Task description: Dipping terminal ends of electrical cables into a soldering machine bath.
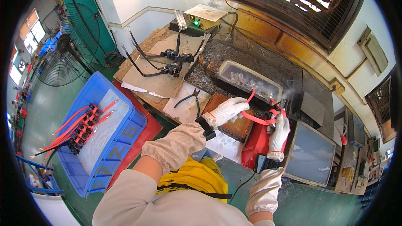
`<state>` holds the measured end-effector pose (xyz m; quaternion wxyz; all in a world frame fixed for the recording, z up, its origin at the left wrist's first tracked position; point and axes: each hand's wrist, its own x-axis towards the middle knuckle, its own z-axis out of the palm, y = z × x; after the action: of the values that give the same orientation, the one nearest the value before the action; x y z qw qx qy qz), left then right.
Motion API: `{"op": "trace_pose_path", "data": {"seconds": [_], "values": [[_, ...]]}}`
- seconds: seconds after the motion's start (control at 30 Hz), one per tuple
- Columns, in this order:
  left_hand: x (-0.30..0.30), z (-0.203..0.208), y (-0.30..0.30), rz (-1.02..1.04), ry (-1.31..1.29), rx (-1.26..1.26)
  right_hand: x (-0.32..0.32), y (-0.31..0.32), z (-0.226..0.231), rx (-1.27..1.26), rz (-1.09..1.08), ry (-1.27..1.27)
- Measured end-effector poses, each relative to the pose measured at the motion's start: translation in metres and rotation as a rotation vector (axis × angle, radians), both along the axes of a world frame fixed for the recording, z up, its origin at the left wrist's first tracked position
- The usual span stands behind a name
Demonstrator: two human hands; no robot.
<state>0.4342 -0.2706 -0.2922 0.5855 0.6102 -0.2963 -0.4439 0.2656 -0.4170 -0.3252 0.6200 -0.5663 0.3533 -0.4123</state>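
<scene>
My left hand (226,112), in a white knit glove, closes its fingertips on a red cable (256,119) that curves across to the right. My right hand (279,133), gloved the same way, is closed around the other part of this cable, where it doubles into a small loop. Two cable ends point up at the near rim of a rectangular metal pot (226,78) with shiny, lumpy contents. A wisp of smoke rises beside the pot's right end. Below the left hand lies a rusty brown tray (240,130). Under the right hand is a red container (252,145), partly hidden.
Cutting pliers (194,99) lie left of my hands. Black cables with connectors (171,69) rest on cardboard behind them. A blue bin (138,122) at left holds several red cable assemblies (86,127). A control box (203,21) with a green light stands at the back; a fan (65,44) stands far left.
</scene>
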Motion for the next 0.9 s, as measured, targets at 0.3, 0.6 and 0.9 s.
{"op": "trace_pose_path", "data": {"seconds": [0.3, 0.6, 0.9], "values": [[-0.0002, -0.0012, -0.0006, 0.008, 0.010, 0.006, 0.0007, -0.0007, -0.0003, 0.018, 0.005, -0.007], [-0.0003, -0.0005, 0.0003, 0.010, 0.001, 0.011, 0.0011, 0.0005, 0.0004, -0.002, -0.004, -0.008], [-0.0004, -0.0017, -0.0002, 0.017, -0.004, 0.006, 0.0009, -0.0001, 0.0007, -0.008, -0.001, -0.008]]}}
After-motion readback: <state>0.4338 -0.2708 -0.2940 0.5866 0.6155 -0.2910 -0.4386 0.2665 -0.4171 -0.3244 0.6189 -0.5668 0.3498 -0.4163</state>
